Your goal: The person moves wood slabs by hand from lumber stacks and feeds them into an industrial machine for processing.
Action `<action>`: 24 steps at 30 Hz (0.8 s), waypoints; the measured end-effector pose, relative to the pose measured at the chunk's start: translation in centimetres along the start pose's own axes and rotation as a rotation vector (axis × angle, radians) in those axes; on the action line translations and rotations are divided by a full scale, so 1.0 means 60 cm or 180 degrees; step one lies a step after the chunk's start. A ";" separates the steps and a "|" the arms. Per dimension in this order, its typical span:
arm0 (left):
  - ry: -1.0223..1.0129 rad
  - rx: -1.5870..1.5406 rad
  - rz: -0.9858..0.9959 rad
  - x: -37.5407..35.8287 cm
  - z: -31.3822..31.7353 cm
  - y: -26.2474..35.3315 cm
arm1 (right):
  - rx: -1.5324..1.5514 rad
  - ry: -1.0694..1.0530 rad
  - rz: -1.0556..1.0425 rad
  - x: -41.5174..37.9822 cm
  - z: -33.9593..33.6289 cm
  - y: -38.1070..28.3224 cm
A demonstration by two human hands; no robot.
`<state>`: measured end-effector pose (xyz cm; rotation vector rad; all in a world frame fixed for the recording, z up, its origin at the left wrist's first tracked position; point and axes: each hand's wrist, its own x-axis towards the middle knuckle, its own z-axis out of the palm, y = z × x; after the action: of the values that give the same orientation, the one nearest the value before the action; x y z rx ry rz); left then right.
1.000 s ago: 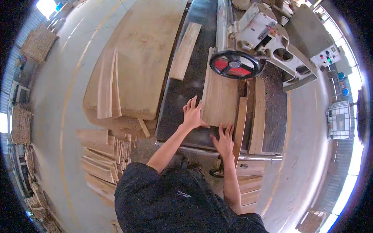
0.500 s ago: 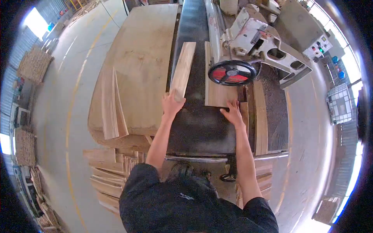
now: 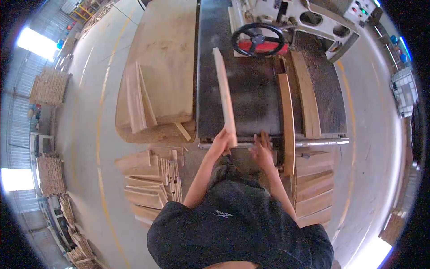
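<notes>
My left hand [image 3: 222, 142] is closed around the near end of a long wooden board [image 3: 223, 92]. The board stands turned on its narrow edge, its far end pointing away over the black machine bed [image 3: 255, 96]. To the right, at the near edge of the bed, my right hand [image 3: 263, 153] has its fingers apart and holds nothing; it is slightly blurred. Beyond both hands is a machine with a black handwheel [image 3: 257, 39]. A pale board [image 3: 232, 24] shows beside the machine, left of the wheel, mostly hidden.
Thin boards [image 3: 136, 101] lie on a wooden table [image 3: 163, 58] at left. Two long wood strips [image 3: 288, 121] [image 3: 306, 96] run along the bed's right side. Stacked pieces [image 3: 145, 186] sit low left, more boards [image 3: 313, 188] low right. A control panel [image 3: 359, 10] is at upper right.
My left hand has drawn its board nearer and turned it onto its edge. My right hand has left the wide board by the machine and come back toward me. The view has shifted.
</notes>
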<state>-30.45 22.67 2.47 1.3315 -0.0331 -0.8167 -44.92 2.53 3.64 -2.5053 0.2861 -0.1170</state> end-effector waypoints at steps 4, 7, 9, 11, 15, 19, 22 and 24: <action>0.0836 0.3575 0.0387 -0.113 0.129 0.057 | 0.1359 -0.1545 0.0694 -0.052 -0.033 0.009; 0.0326 0.4410 0.0696 -0.116 0.150 0.022 | 0.0939 -0.0143 0.0240 -0.097 -0.059 -0.030; 0.0507 0.4784 0.1153 -0.093 0.149 -0.033 | 0.0103 0.0045 -0.0604 -0.113 -0.054 -0.021; -0.0054 0.4942 0.1657 -0.060 0.152 -0.038 | -0.0111 -0.0121 -0.0611 -0.134 -0.039 -0.016; -0.0699 0.4606 0.1370 -0.023 0.203 -0.004 | -0.0734 0.0226 -0.0290 -0.144 -0.041 -0.015; -0.0550 0.4546 0.1709 0.047 0.235 -0.027 | -0.1006 -0.0264 0.0465 -0.106 -0.074 -0.020; -0.0470 0.4584 0.1718 0.085 0.236 -0.004 | -0.1127 -0.0009 0.0300 -0.068 -0.072 -0.008; -0.0513 0.4637 0.1598 0.109 0.228 0.015 | -0.1203 -0.0078 0.0437 -0.042 -0.078 -0.012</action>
<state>-31.54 7.64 4.33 2.4261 -1.2345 -0.3810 -47.93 1.05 7.82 -2.8465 0.5099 0.0267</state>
